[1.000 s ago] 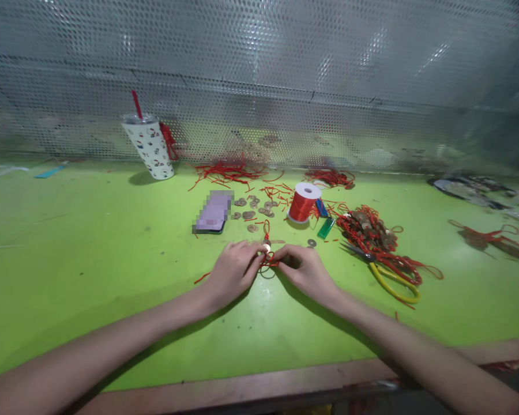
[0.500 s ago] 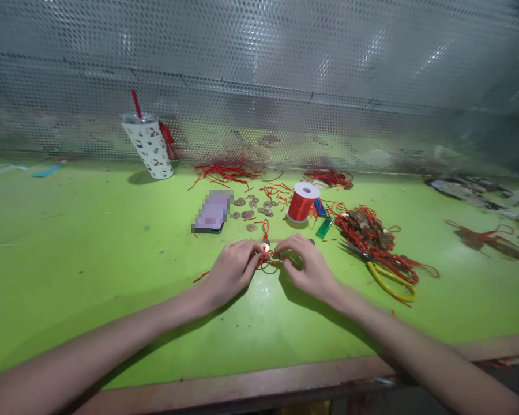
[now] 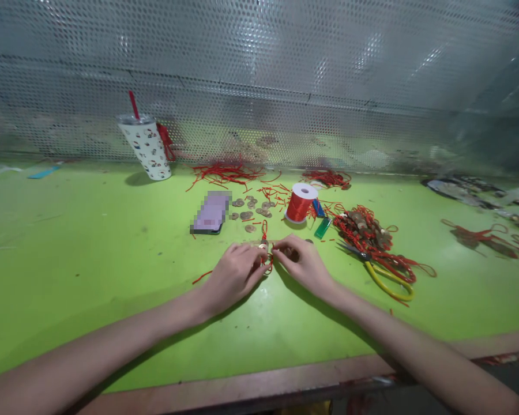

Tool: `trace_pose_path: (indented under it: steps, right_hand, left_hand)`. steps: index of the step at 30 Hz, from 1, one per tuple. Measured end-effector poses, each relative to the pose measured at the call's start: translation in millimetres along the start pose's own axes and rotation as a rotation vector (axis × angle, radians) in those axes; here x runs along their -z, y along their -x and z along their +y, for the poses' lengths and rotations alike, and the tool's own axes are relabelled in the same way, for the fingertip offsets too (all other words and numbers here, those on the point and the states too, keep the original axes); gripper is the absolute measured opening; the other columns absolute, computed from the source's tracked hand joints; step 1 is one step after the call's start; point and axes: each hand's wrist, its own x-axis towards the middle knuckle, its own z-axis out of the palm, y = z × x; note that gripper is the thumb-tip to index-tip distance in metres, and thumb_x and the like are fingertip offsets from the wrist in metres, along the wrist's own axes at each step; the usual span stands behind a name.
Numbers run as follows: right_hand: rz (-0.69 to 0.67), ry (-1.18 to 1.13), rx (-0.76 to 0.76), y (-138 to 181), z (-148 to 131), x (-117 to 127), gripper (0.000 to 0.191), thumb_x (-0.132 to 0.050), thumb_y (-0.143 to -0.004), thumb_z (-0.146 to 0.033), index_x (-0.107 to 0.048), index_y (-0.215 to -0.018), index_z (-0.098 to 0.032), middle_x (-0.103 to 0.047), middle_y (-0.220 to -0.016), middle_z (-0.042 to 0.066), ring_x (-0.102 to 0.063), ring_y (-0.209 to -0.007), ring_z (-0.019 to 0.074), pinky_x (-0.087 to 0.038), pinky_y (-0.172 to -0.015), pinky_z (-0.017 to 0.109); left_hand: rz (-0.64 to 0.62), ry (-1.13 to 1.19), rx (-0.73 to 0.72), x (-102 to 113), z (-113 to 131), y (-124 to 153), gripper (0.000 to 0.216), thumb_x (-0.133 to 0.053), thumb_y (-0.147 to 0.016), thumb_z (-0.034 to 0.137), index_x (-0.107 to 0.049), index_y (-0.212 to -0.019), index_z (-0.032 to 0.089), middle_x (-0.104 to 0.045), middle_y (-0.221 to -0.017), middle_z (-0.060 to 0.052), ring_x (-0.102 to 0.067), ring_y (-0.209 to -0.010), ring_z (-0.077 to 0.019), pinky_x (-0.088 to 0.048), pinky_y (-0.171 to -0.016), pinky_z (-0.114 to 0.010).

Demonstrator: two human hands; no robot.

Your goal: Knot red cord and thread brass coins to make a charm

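Observation:
A red cord [image 3: 264, 229] with a loop at its far end runs through a coin [image 3: 263, 246] on the green table, between my hands. My left hand [image 3: 239, 271] is closed, thumb and fingers pinching the cord just below the coin; the fingers partly cover it. On the other side my right hand [image 3: 305, 264] pinches a strand of the same cord between thumb and forefinger. A loose cord end pokes out left of my left wrist. Several loose coins [image 3: 251, 228] lie just beyond my hands.
Behind the coins stand a red cord spool [image 3: 300, 206] and a phone [image 3: 211, 212]. To the right are yellow-handled scissors [image 3: 387, 279], a heap of corded coins [image 3: 361, 227] and a green lighter [image 3: 323, 227]. A tumbler [image 3: 146, 147] with a straw stands near the perforated metal wall [image 3: 259, 75].
My right hand has moved slightly left and its thumb and forefinger have closed on the cord. My left fingers have shifted a little down over the coin. The view has shifted slightly.

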Motion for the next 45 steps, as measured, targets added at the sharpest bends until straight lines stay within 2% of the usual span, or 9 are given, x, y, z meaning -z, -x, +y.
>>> trace_pose_path:
  steps: [4, 7, 13, 16, 19, 25, 32, 40, 45]
  right_hand:
    - [0.048, -0.013, -0.041, -9, 11, 2, 0.006, -0.064, -0.09, -0.019, -0.069, -0.087, -0.017, -0.069, -0.077, 0.003, -0.058, -0.066, 0.0164, -0.044, -0.064, 0.029]
    - [0.067, 0.037, -0.023, -14, 14, 1, 0.006, -0.065, -0.089, -0.018, -0.069, -0.085, -0.017, -0.068, -0.078, 0.003, -0.058, -0.067, 0.0167, -0.044, -0.065, 0.029]
    - [0.06, 0.096, 0.007, -18, 17, -2, 0.006, -0.065, -0.089, -0.016, -0.069, -0.086, -0.018, -0.068, -0.081, 0.003, -0.059, -0.07, 0.017, -0.044, -0.066, 0.029]
    - [0.042, 0.084, 0.012, -17, 19, -3, 0.006, -0.064, -0.09, -0.015, -0.069, -0.087, -0.017, -0.067, -0.081, 0.003, -0.06, -0.071, 0.0168, -0.044, -0.066, 0.028]
    - [0.052, 0.079, 0.012, -17, 19, -3, 0.006, -0.064, -0.09, -0.016, -0.069, -0.087, -0.017, -0.067, -0.08, 0.003, -0.059, -0.07, 0.0165, -0.044, -0.066, 0.028]
    - [0.064, 0.015, 0.012, -18, 17, -2, 0.005, -0.064, -0.09, -0.016, -0.068, -0.087, -0.017, -0.069, -0.081, 0.003, -0.061, -0.07, 0.0161, -0.046, -0.067, 0.029]
    - [-0.009, -0.091, 0.002, -18, 13, 1, 0.007, -0.063, -0.09, -0.02, -0.068, -0.086, -0.017, -0.069, -0.076, 0.002, -0.059, -0.065, 0.0143, -0.046, -0.063, 0.027]
    - [0.083, -0.042, -0.106, -20, 19, 2, 0.009, -0.062, -0.087, -0.022, -0.067, -0.082, -0.016, -0.068, -0.071, 0.002, -0.059, -0.063, 0.0164, -0.045, -0.061, 0.028]
    - [0.122, 0.048, -0.099, -23, 26, -1, 0.008, -0.062, -0.086, -0.021, -0.067, -0.082, -0.016, -0.07, -0.074, 0.004, -0.061, -0.065, 0.0178, -0.045, -0.064, 0.029]
  left_hand:
    - [-0.044, -0.052, -0.172, -3, 1, 3, 0.015, -0.056, -0.101, 0.028, -0.06, -0.091, 0.017, -0.069, -0.084, -0.005, -0.062, -0.081, -0.0203, -0.044, -0.074, -0.034]
    - [-0.094, -0.049, -0.242, -4, 2, 3, 0.02, -0.057, -0.1, 0.029, -0.061, -0.085, 0.017, -0.068, -0.08, -0.004, -0.06, -0.079, -0.0187, -0.044, -0.076, -0.033]
    - [-0.229, 0.169, -0.316, 8, 8, -5, 0.026, -0.057, -0.1, 0.036, -0.066, -0.085, 0.017, -0.067, -0.077, -0.004, -0.059, -0.077, -0.0182, -0.046, -0.075, -0.032]
    - [-0.182, 0.221, -0.241, 11, 4, -9, 0.025, -0.054, -0.101, 0.035, -0.067, -0.09, 0.017, -0.069, -0.081, -0.005, -0.061, -0.081, -0.0189, -0.048, -0.079, -0.034]
    - [-0.067, 0.113, -0.099, 6, -3, -10, 0.018, -0.059, -0.098, 0.032, -0.066, -0.1, 0.016, -0.071, -0.1, -0.01, -0.062, -0.098, -0.0242, -0.051, -0.089, -0.04]
    - [-0.074, -0.005, 0.025, -6, -6, -3, 0.043, -0.068, -0.091, 0.034, -0.055, -0.126, 0.013, -0.065, -0.131, -0.018, -0.06, -0.122, -0.0324, -0.048, -0.104, -0.052]
    - [-0.117, -0.034, 0.119, -7, 2, -4, 0.047, -0.067, -0.091, 0.04, -0.054, -0.129, 0.015, -0.066, -0.131, -0.018, -0.061, -0.122, -0.0326, -0.047, -0.105, -0.054]
    - [-0.141, -0.046, 0.146, -6, 4, -5, 0.057, -0.072, -0.086, 0.044, -0.053, -0.131, 0.014, -0.065, -0.133, -0.018, -0.06, -0.123, -0.0341, -0.045, -0.107, -0.055]
    - [-0.161, -0.044, 0.143, -4, 5, -6, 0.063, -0.073, -0.085, 0.045, -0.051, -0.134, 0.013, -0.063, -0.135, -0.019, -0.059, -0.125, -0.034, -0.043, -0.109, -0.054]
